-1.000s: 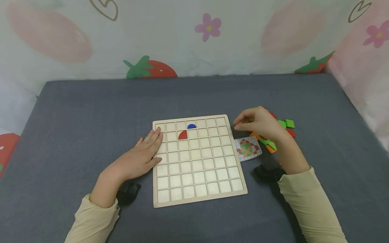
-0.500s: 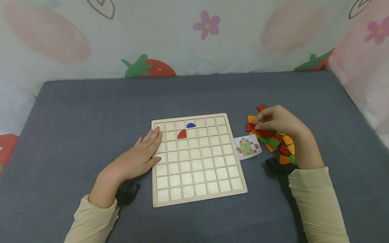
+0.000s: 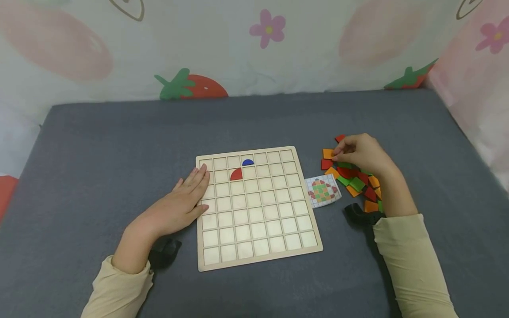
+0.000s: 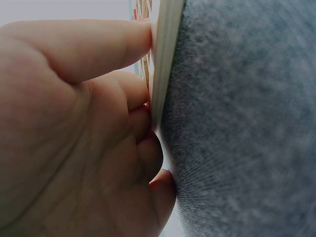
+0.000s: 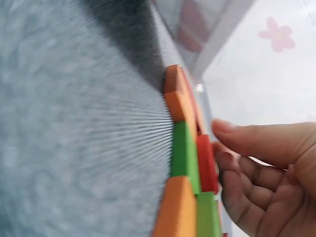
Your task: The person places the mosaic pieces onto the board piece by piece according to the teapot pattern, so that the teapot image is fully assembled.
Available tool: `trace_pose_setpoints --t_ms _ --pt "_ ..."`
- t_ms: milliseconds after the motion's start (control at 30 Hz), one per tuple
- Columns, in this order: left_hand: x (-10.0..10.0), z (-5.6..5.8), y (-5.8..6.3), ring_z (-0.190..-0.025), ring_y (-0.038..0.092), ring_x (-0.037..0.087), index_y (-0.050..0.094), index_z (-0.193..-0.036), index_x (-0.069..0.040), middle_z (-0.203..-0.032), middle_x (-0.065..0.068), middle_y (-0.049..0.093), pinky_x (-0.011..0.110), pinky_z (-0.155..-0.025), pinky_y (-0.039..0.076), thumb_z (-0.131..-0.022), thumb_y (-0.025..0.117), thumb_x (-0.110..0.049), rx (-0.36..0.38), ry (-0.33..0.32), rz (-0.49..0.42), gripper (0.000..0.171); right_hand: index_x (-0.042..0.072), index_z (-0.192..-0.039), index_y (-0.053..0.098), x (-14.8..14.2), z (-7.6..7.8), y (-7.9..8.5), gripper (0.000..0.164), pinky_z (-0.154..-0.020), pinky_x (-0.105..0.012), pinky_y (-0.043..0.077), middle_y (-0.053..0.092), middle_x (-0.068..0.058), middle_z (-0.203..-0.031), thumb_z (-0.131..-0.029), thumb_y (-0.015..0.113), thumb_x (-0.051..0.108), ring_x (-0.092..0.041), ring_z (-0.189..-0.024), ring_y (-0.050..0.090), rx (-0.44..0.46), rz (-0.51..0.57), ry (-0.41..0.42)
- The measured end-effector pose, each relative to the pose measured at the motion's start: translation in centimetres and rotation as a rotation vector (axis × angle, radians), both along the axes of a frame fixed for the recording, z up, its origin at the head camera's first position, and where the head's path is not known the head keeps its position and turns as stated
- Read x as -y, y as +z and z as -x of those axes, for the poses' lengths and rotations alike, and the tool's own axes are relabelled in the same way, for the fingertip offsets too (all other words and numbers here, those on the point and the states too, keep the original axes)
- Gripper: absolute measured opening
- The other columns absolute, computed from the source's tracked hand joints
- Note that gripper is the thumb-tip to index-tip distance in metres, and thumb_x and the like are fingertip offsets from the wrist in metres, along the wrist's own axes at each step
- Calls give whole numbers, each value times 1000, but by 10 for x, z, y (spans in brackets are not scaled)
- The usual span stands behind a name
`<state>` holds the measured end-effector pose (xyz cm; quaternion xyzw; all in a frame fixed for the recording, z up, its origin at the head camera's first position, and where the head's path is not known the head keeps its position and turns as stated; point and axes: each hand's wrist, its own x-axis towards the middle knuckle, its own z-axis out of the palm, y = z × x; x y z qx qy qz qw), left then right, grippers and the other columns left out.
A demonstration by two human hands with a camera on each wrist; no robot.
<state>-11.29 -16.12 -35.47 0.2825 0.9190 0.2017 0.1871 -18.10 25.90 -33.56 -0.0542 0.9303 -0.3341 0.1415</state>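
A pale wooden grid board (image 3: 258, 261) lies in the middle of the table, with a blue half-round piece (image 3: 248, 162) and a red quarter-round piece (image 3: 236, 174) in its upper squares. My left hand (image 3: 175, 205) rests flat on the board's left rim, fingers extended. In the left wrist view the thumb (image 4: 113, 44) presses against the board's edge (image 4: 167, 59). Over the pile of coloured pieces (image 3: 357, 183) hovers my right hand (image 3: 362, 152), fingers bent, fingertips close to an orange square (image 3: 328, 153). Nothing shows between thumb and fingers in the right wrist view.
A small pattern card (image 3: 324, 191) sticks out along the board's right side. Red, orange and green tiles lie loosely overlapping to its right. A black wrist device (image 3: 359, 215) sits under the right wrist, another (image 3: 165, 252) by the left. A printed curtain (image 3: 302, 53) hangs behind the table.
My right hand has moved right, from beside the board's upper right corner to over the tile pile, then slightly away from me. The left hand stays on the board's rim.
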Motion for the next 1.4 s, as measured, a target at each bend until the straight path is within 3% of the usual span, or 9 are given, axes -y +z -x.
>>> trace_pose_setpoints --t_ms 167,433,833,1400 --pt "0 0 1 -143 -2 32 10 -149 3 -157 18 -1 56 -110 10 -100 46 -25 -1 -4 2 68 -2 -103 66 0 2 -6 18 -71 -29 48 68 -13 -92 -92 62 12 -25 -85 63 -43 17 -63" --pt "0 1 0 -143 -2 33 9 -149 4 -156 18 -2 57 -110 10 -100 46 -25 -2 -9 2 68 -3 -113 65 2 3 -7 27 -69 -32 46 64 -14 -94 -90 65 12 -27 -87 59 -38 -31 -53" --pt "-1 -1 1 -143 -1 33 10 -149 4 -156 18 -1 57 -110 9 -100 46 -24 2 -2 -4 68 -1 -102 62 2 1 -7 17 -69 -34 46 65 -15 -93 -88 66 6 -28 -87 59 -60 -27 -47" --pt "-1 -3 2 -143 -1 33 10 -149 4 -157 18 -1 56 -110 9 -100 46 -24 4 1 -5 68 -4 -104 62 6 0 -2 17 -67 -24 50 63 -17 -99 -90 63 6 -18 -82 63 -101 132 -67"
